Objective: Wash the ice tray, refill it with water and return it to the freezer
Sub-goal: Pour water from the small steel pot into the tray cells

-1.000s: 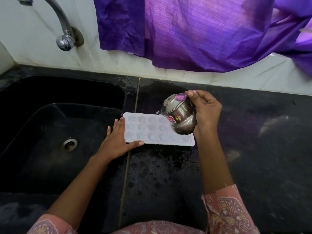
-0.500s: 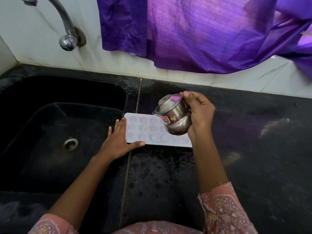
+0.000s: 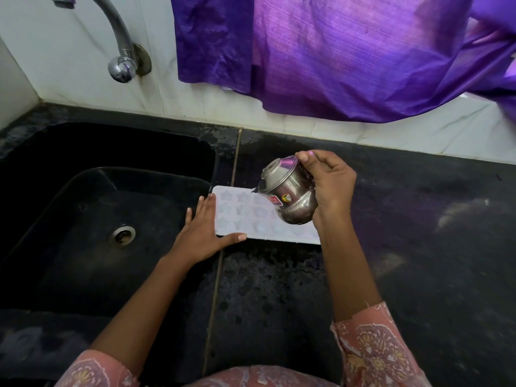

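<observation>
While your right hand (image 3: 332, 188) tips the steel pot (image 3: 290, 194) over the ice tray (image 3: 240, 216), left hand (image 3: 203, 233) flat, bracing it, refilling proceeds; freezing remains.

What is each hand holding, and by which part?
The right hand grips a small steel pot by its side, thumb at the rim, tilted over the ice tray. The left hand holds nothing; it rests flat against the tray's left end.
</observation>
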